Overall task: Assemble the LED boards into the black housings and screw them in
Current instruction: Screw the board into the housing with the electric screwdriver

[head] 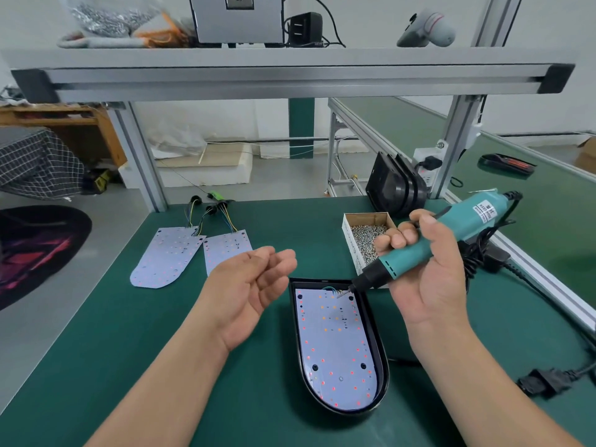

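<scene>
Green matting is covering the tabletop, and on it one black housing is lying just in front of the person with one LED board sitting inside it. The right hand is gripping the teal electric screwdriver, its fingers curling round the body, and is pointing the bit down at a slant towards the board's far right corner, where a small screw seems to be hanging at the tip, though it is too small to be sure. The left hand is hovering palm up beside the housing, fingers relaxed and holding nothing. With nothing steadying the housing, it is likely to slide or rock under the driver's push; the slanted bit is risking a crooked screw or a slip onto the LEDs, and the thin wires beside the tip could get pinched. Two loose boards are waiting at the left, one box of screws is standing by the right hand, and a stack of spare housings is leaning at the back.
</scene>
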`<action>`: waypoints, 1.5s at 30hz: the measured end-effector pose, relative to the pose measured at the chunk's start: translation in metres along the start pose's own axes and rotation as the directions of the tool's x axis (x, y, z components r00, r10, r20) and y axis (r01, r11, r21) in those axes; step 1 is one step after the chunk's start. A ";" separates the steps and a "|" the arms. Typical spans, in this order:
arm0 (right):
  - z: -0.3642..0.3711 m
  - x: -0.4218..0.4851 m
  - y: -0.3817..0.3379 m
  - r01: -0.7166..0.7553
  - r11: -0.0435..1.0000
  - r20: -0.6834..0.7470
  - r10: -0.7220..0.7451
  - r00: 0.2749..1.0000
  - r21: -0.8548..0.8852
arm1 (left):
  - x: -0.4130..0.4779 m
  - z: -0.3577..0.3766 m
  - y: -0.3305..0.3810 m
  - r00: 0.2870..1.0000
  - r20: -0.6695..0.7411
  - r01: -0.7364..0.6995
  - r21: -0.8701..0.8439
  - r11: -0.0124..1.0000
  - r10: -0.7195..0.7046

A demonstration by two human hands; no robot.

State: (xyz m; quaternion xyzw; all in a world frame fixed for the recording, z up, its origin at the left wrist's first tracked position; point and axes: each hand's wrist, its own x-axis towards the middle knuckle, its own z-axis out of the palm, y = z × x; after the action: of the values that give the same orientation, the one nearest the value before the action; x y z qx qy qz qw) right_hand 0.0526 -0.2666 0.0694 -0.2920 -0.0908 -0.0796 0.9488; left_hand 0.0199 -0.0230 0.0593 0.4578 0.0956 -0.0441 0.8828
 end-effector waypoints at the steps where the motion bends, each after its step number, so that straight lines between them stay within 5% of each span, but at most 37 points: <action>1: 0.002 -0.001 0.000 0.001 1.000 0.001 -0.001 1.000 0.009 | -0.004 0.003 0.000 0.999 0.032 -0.021 0.084 0.996 0.018; 7: 0.014 -0.005 -0.007 0.028 0.996 0.022 -0.030 0.999 0.082 | -0.024 0.021 -0.010 0.981 0.179 -0.144 0.402 0.904 0.076; 18: 0.023 -0.009 -0.013 0.039 0.990 0.043 -0.045 0.998 0.139 | -0.033 0.027 -0.011 0.951 0.302 -0.202 0.436 0.877 0.070; 45: 0.024 -0.013 -0.013 0.038 0.996 0.103 -0.047 0.994 0.085 | -0.035 0.031 -0.020 0.952 0.296 -0.208 0.429 0.879 0.081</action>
State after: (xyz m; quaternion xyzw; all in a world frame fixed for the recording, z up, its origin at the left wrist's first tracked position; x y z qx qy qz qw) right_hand 0.0339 -0.2624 0.0932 -0.2539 -0.1499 -0.0805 0.9522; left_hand -0.0133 -0.0599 0.0676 0.6472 -0.0729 -0.0604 0.7564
